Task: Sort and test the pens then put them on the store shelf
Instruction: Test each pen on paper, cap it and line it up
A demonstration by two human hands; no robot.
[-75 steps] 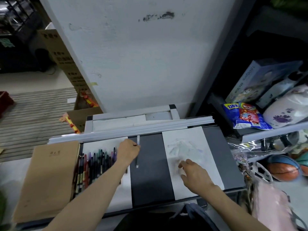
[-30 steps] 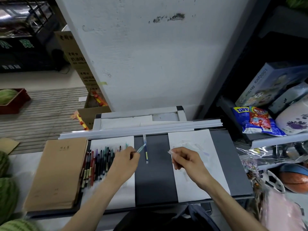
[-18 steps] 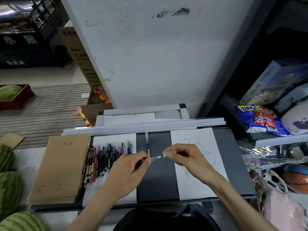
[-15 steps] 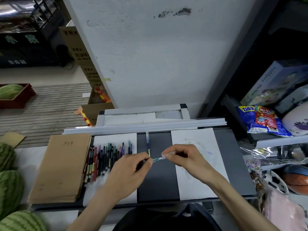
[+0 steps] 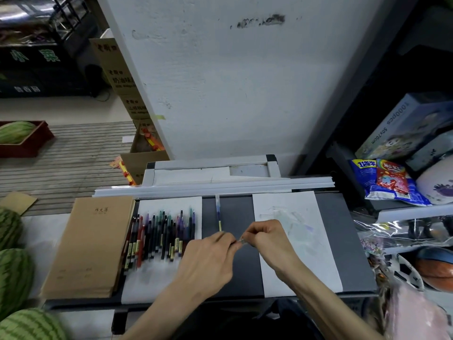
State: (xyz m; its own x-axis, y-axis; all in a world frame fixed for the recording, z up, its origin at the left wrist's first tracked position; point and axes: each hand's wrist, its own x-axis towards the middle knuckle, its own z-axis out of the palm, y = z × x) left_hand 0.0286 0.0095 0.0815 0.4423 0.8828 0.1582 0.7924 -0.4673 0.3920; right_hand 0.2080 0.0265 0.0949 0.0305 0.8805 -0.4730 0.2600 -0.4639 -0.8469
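My left hand (image 5: 208,258) grips a pen (image 5: 239,241) over the dark desk (image 5: 234,268); only a short bit shows between my two hands. My right hand (image 5: 266,239) pinches a clear cap at the pen's tip, the two hands almost touching. A row of several coloured pens (image 5: 159,238) lies on a white sheet (image 5: 152,280) at the left. A single blue pen (image 5: 218,212) lies alone on the dark strip behind my hands. A white test sheet (image 5: 301,241) with faint scribbles lies to the right.
A stack of brown notebooks (image 5: 90,244) lies left of the pens. A white rail (image 5: 213,187) crosses the desk's back edge. Store shelf (image 5: 414,212) at right holds snack bags, a puzzle box and balls. Watermelons (image 5: 12,273) sit at far left.
My left hand picked a teal pen out of the row and brought it to the middle. My right hand left the test sheet, and both hands closed together over the pen's tip.
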